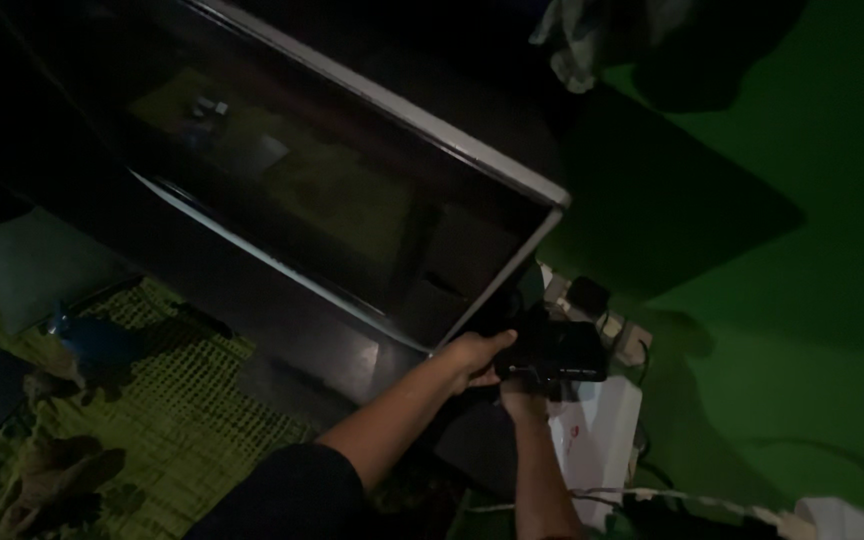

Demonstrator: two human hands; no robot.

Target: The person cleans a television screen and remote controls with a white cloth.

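Black boxy plastic adapter sits gripped in both my hands, beside the corner of the dark cabinet.

My left hand curls its fingers and thumb around the adapter's left end, and my right hand holds it from beneath, though the dim light hides exactly how those fingers lie. Just behind the adapter, a white power strip with a black plug in it lies against the green wall. A white box stands just below my hands. The long dark wooden cabinet with a pale edge runs away to the upper left, and a green patterned mat covers the floor at lower left.
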